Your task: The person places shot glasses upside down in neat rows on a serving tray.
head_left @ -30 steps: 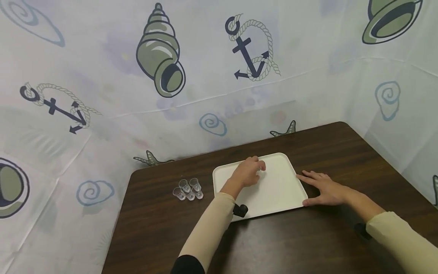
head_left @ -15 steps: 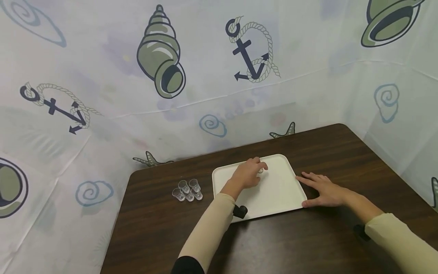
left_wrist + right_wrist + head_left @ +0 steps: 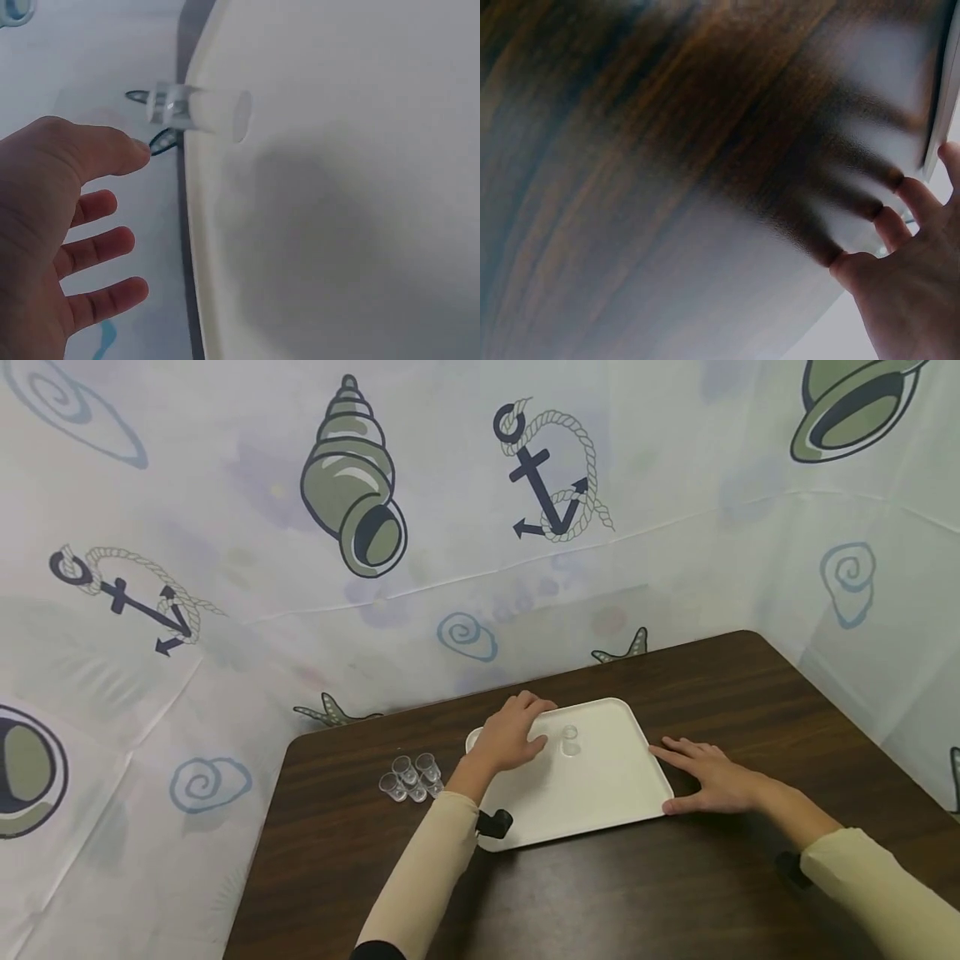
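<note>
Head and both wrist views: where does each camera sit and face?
Head: on the head, facing forward and down at the tray, table and cups; left hand and right hand show.
Left wrist: on that wrist, facing the tray and a clear cup; left hand at left.
Right wrist: on that wrist, facing the table and tray's edge; right hand at lower right.
Shared by head and left wrist: clear cup, tray, left hand.

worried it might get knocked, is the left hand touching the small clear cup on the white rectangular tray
Apart: the head view shows bare white tray between the left hand and the small clear cup.
</note>
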The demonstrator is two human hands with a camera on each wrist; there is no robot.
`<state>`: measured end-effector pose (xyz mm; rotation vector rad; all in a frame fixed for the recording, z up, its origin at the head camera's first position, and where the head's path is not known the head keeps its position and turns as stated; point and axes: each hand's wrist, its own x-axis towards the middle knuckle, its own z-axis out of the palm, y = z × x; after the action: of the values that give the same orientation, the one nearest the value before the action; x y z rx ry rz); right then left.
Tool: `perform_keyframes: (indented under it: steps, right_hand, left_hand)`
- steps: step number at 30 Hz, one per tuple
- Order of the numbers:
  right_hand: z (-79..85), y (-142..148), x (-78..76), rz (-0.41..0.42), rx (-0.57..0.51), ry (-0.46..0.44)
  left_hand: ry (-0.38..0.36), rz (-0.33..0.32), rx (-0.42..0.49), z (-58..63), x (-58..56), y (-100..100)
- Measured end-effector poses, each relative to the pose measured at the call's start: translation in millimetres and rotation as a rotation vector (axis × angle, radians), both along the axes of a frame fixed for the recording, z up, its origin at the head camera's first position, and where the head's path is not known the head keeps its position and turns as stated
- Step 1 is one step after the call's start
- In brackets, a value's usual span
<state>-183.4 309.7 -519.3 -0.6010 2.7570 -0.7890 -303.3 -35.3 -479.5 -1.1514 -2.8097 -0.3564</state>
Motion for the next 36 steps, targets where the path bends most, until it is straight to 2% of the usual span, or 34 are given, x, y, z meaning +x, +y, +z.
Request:
perform_keyframes:
  steps: [4, 11, 16, 20, 22, 24, 26, 31, 33, 36]
  right_hand:
    - [-1.5, -1, 0.4, 0.000, -0.007, 0.005]
    - [-0.8, -4, 0.7, -0.007, 0.006, 0.007]
    - [-1.8, -5, 2.3, 0.011, 0.003, 0.030]
    - [-3.1, -4, 3.3, 0.012, 0.007, 0.056]
    - [-2.7, -3, 3.3, 0.008, 0.011, 0.064]
    - [-2.0, -2, 3.4, 0.004, 0.018, 0.069]
    - [-1.3, -1, 3.9, 0.002, 0.028, 0.063]
    - [-2.4, -1, 5.1, -0.008, 0.030, 0.050]
    - [-3.0, -2, 4.9, -0.009, 0.030, 0.056]
    - [-1.9, -3, 4.7, -0.003, 0.027, 0.067]
  left_hand:
    - [0.075, 0.023, 0.097, 1.7, 9.6, -34]
    - [0.274, 0.107, 0.133, -2.9, 44.8, -101]
    - [0.356, 0.208, 0.331, -11.5, 73.0, -142]
    - [0.388, 0.360, 0.504, -24.2, 87.9, -172]
    - [0.356, 0.448, 0.592, -30.9, 90.7, -186]
    - [0.278, 0.520, 0.675, -36.6, 91.0, -197]
    - [0.182, 0.563, 0.736, -42.5, 89.9, -205]
    - [-0.046, 0.587, 0.804, -54.7, 85.3, -214]
    - [-0.099, 0.602, 0.810, -58.8, 83.2, -214]
    - [-0.125, 0.617, 0.813, -63.5, 79.2, -213]
